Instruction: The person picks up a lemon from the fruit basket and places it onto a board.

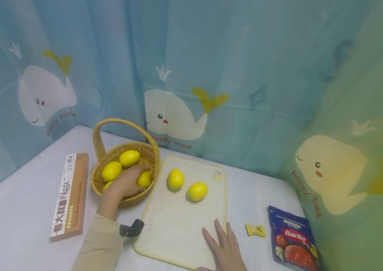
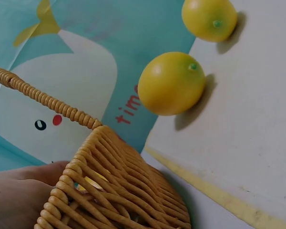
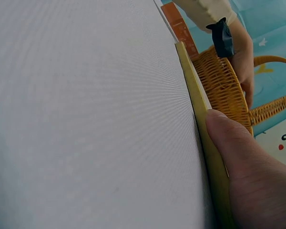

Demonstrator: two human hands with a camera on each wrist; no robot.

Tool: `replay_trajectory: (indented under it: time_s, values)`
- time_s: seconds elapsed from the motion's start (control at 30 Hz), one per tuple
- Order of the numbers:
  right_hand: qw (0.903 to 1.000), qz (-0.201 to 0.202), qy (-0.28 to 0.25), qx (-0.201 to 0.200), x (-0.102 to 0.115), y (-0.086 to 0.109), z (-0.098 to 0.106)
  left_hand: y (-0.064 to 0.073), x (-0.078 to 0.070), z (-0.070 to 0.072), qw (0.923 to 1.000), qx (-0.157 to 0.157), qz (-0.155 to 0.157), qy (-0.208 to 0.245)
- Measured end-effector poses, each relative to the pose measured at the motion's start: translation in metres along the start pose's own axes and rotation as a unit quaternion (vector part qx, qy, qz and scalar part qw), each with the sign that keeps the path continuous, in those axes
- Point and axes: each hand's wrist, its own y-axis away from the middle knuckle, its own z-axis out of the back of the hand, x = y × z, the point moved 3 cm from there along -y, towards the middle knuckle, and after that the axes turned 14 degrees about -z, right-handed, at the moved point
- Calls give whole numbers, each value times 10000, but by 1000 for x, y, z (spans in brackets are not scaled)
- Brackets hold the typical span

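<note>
A wicker basket [image 1: 98,145] with an arched handle holds several lemons, among them one lemon [image 1: 129,158] at the back. My left hand [image 1: 128,182] reaches down into it and grips a lemon [image 1: 144,179] at the basket's right side; part of the fingers is hidden. To the right lies a white cutting board [image 1: 177,226] with a yellow rim, bearing a lemon [image 1: 176,179] and another lemon [image 1: 197,191] near its far end. My right hand [image 1: 225,246] rests with spread fingers at the board's near right edge, its thumb [image 3: 233,138] against the board in the right wrist view.
A pasta box [image 1: 70,195] lies left of the basket. Right of the board are a small yellow wrapped packet [image 1: 255,230] and a blue Barilla sauce pouch [image 1: 293,239]. A whale-print curtain [image 1: 245,75] hangs behind the white table.
</note>
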Motion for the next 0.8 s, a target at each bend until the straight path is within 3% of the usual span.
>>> replay_trajectory:
  time_s: [0.27, 0.8]
  values:
    - [9999, 136, -8, -49, 2, 1, 3, -1, 2, -1, 10000, -48, 27, 18]
    - [9998, -47, -45, 169, 2, 0, 4, -2, 1, 1, 9999, -118, -116, 28]
